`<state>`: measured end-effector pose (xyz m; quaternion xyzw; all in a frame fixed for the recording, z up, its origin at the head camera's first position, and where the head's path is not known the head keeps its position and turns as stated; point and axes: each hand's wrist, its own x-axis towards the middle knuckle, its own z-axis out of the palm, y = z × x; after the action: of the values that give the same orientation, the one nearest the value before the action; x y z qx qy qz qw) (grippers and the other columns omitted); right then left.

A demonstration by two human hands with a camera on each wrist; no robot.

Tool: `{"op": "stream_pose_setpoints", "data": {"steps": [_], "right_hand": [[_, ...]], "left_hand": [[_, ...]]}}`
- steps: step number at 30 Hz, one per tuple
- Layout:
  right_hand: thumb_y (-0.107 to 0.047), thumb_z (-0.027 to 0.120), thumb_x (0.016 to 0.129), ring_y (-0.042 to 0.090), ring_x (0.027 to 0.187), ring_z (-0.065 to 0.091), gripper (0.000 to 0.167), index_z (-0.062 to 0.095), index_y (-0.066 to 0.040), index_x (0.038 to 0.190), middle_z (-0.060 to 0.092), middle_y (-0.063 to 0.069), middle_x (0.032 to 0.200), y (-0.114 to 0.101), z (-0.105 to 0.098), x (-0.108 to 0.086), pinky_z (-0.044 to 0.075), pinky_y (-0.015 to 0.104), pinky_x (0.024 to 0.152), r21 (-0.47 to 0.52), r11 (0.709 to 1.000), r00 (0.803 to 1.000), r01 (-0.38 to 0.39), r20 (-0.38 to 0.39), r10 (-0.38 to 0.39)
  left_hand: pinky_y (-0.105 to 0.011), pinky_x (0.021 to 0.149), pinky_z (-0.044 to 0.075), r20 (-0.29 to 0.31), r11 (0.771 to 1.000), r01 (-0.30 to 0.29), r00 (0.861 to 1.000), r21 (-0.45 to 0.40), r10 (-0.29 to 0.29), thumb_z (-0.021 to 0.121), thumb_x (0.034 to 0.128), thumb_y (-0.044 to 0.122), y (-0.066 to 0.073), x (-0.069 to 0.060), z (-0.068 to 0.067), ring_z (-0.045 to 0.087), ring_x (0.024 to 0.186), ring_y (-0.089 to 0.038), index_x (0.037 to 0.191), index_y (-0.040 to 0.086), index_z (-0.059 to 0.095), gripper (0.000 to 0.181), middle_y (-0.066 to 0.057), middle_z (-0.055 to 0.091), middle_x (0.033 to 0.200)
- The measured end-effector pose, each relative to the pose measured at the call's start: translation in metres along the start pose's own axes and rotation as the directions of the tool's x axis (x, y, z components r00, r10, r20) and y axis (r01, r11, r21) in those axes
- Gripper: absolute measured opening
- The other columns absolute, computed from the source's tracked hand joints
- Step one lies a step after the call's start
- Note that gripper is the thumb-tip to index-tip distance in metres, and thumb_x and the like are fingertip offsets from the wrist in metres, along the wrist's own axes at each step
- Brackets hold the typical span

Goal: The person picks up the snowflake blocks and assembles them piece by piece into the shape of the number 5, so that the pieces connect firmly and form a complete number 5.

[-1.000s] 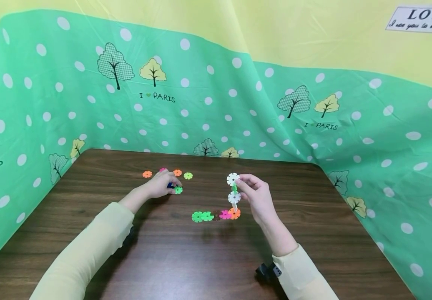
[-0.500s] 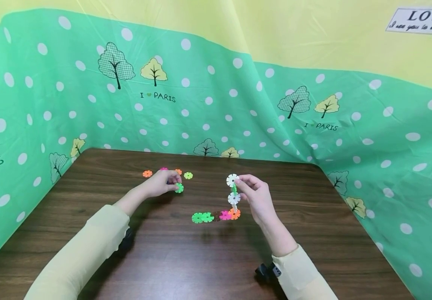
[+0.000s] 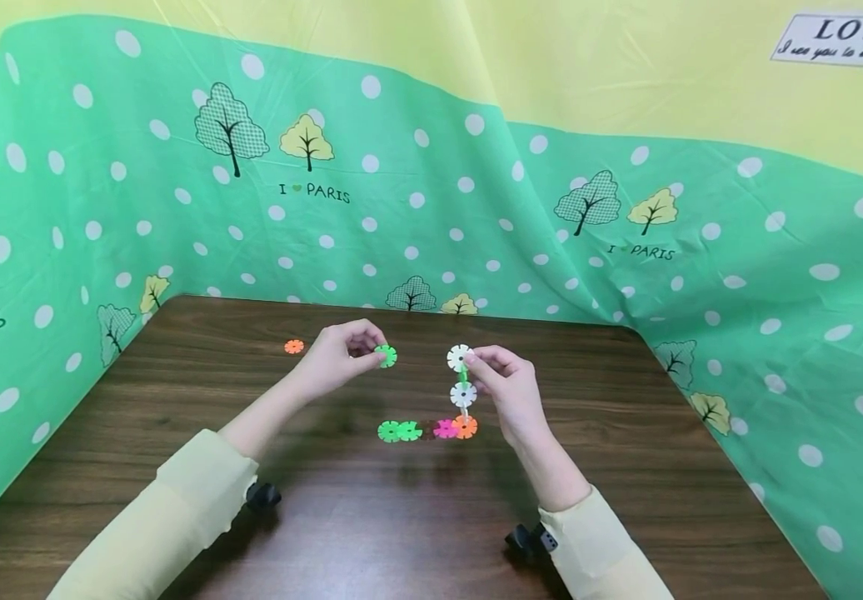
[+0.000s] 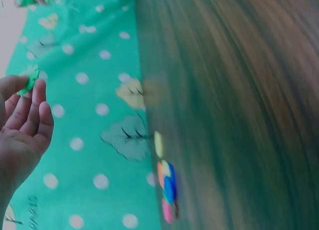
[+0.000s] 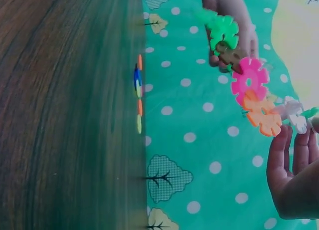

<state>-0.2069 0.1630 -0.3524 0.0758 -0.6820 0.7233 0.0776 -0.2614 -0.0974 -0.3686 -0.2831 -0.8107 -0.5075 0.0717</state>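
In the head view, my left hand (image 3: 334, 358) pinches one green notched snowflake disc (image 3: 386, 357) between thumb and fingers, raised above the table. Across from it, my right hand (image 3: 512, 387) holds a chain of interlocked discs by its top white disc (image 3: 459, 357). Below that, a green piece, a lower white disc (image 3: 464, 394) and an orange disc (image 3: 466, 427) hang in line. From the orange one the chain bends leftward through a pink disc (image 3: 445, 429) and a brown one to two green discs at its end (image 3: 390, 432). A gap separates the held green disc from the chain.
A loose orange disc (image 3: 294, 347) lies on the dark wooden table (image 3: 356, 542) at the far left. My left hand hides other loose discs in the head view; the left wrist view shows blue (image 4: 170, 187), yellow and pink ones. A green dotted curtain (image 3: 416, 225) surrounds the table.
My left hand has lifted the green disc off the table and carried it rightward, toward the chain. The right hand and the chain have shifted only slightly left.
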Motion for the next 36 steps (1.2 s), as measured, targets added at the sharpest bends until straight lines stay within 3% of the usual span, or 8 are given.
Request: {"op": "stream_pose_setpoints", "data": {"steps": [8,16,18,24,30,36], "right_hand": [[-0.004,0.068,0.085,0.012,0.062,0.058,0.008,0.070,-0.010,0.080,0.064,0.002,0.069,-0.002,0.006,0.000,0.051,0.023,0.057,-0.037,0.999,1.000,0.011,-0.019,-0.011],[-0.004,0.069,0.084,0.013,0.060,0.059,0.006,0.070,-0.008,0.080,0.063,0.004,0.066,-0.001,0.012,0.001,0.052,0.026,0.059,-0.041,0.999,0.999,0.033,-0.005,-0.034],[-0.003,0.069,0.084,0.012,0.059,0.060,0.008,0.070,-0.009,0.079,0.063,0.004,0.065,-0.001,0.013,0.001,0.052,0.027,0.059,-0.050,0.998,0.999,0.037,0.000,-0.037],[-0.004,0.070,0.083,0.013,0.060,0.062,0.007,0.068,0.002,0.083,0.065,0.003,0.065,0.001,0.015,0.001,0.053,0.026,0.059,-0.053,0.998,0.999,0.039,0.013,-0.039],[-0.006,0.071,0.083,0.014,0.061,0.063,0.015,0.066,0.008,0.086,0.066,0.001,0.065,0.001,0.018,0.000,0.055,0.029,0.062,-0.051,0.998,0.999,0.042,0.021,-0.041],[-0.007,0.071,0.083,0.015,0.059,0.062,0.015,0.068,0.008,0.086,0.066,0.002,0.065,0.000,0.020,-0.001,0.056,0.034,0.064,-0.057,0.998,0.999,0.031,0.014,-0.030]], "left_hand": [[-0.028,0.059,0.049,-0.130,0.998,-0.048,0.991,-0.036,0.043,0.074,0.0812,0.014,0.032,-0.008,0.013,0.061,0.067,-0.014,0.087,0.016,0.064,0.011,0.003,0.068,0.075],[-0.025,0.060,0.049,-0.209,0.985,-0.170,0.963,0.011,0.168,0.074,0.0801,0.009,0.046,-0.015,0.026,0.061,0.068,-0.007,0.085,0.016,0.065,0.013,0.009,0.068,0.075],[-0.026,0.059,0.049,-0.217,0.978,-0.204,0.954,0.030,0.206,0.074,0.0802,0.008,0.047,-0.016,0.029,0.060,0.066,-0.006,0.085,0.014,0.065,0.011,0.008,0.068,0.075],[-0.025,0.061,0.053,-0.243,0.950,-0.300,0.918,0.088,0.313,0.074,0.0798,0.005,0.050,-0.017,0.034,0.060,0.066,-0.004,0.085,0.011,0.067,0.011,0.004,0.069,0.078],[-0.026,0.064,0.054,-0.260,0.928,-0.358,0.890,0.106,0.374,0.076,0.0774,0.002,0.051,-0.016,0.038,0.061,0.072,-0.006,0.085,0.010,0.070,0.012,0.002,0.069,0.082],[-0.030,0.064,0.054,-0.294,0.903,-0.406,0.854,0.141,0.430,0.077,0.0759,0.003,0.051,-0.015,0.040,0.065,0.075,-0.009,0.083,0.009,0.073,0.011,0.001,0.071,0.081]]}}
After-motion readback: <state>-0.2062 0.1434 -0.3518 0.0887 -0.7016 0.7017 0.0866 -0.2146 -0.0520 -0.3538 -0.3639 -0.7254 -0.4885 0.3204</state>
